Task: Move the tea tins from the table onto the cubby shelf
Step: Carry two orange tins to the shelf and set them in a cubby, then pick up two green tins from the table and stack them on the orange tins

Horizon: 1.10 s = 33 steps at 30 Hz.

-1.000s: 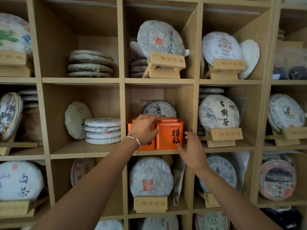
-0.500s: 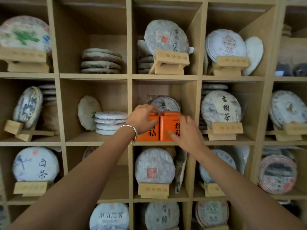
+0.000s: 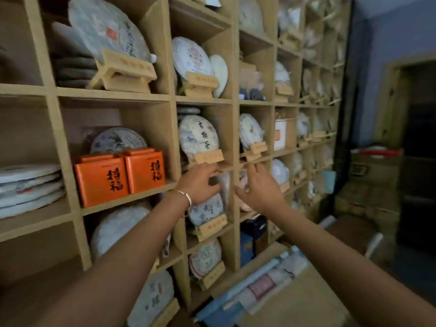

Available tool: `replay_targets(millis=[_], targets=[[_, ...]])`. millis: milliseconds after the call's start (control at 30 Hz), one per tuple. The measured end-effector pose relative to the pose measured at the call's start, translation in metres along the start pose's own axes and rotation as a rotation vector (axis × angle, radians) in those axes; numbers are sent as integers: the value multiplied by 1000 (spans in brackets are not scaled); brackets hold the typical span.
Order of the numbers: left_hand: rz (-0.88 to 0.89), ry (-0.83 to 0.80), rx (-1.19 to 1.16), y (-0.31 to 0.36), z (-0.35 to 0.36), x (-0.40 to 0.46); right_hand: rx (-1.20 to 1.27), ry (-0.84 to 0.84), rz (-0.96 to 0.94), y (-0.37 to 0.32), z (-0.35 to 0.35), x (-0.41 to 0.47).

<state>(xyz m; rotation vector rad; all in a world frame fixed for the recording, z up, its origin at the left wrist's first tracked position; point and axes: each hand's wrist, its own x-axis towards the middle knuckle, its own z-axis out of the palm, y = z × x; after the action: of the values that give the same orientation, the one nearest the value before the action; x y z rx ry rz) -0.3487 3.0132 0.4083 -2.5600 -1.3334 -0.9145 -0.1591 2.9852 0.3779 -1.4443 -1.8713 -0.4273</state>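
Head view shows our left hand (image 3: 200,182) and right hand (image 3: 259,190) both empty, fingers spread and loose, hanging in front of the cubby shelf (image 3: 111,96) to the right of the compartment we were working in. Half a second ago both hands were pressed on the two orange tea tins (image 3: 120,177); now we have let go and pulled away, and our gaze has swung rightward along the shelving. The tins stand upright and touching side by side at the front edge of their compartment, with a wrapped tea cake (image 3: 118,140) leaning behind them. We judge this placement finished. No table shows in this picture, so we cannot tell whether more tins wait; the turn suggests we are heading back to check.
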Motion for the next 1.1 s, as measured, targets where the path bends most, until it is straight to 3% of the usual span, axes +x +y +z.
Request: replay_targets(millis=[167, 367, 667, 867, 1100], targets=[[218, -101, -206, 111, 62, 17, -253, 0, 271, 64, -86, -87], [556, -165, -416, 298, 103, 11, -580, 32, 618, 120, -241, -224], [961, -297, -659, 561, 111, -100, -854, 121, 1031, 101, -420, -429], [1099, -404, -739, 678, 101, -180, -941, 91, 1212, 68, -504, -539], [1108, -491, -713, 755, 99, -250, -956, 30, 1262, 54, -561, -634]])
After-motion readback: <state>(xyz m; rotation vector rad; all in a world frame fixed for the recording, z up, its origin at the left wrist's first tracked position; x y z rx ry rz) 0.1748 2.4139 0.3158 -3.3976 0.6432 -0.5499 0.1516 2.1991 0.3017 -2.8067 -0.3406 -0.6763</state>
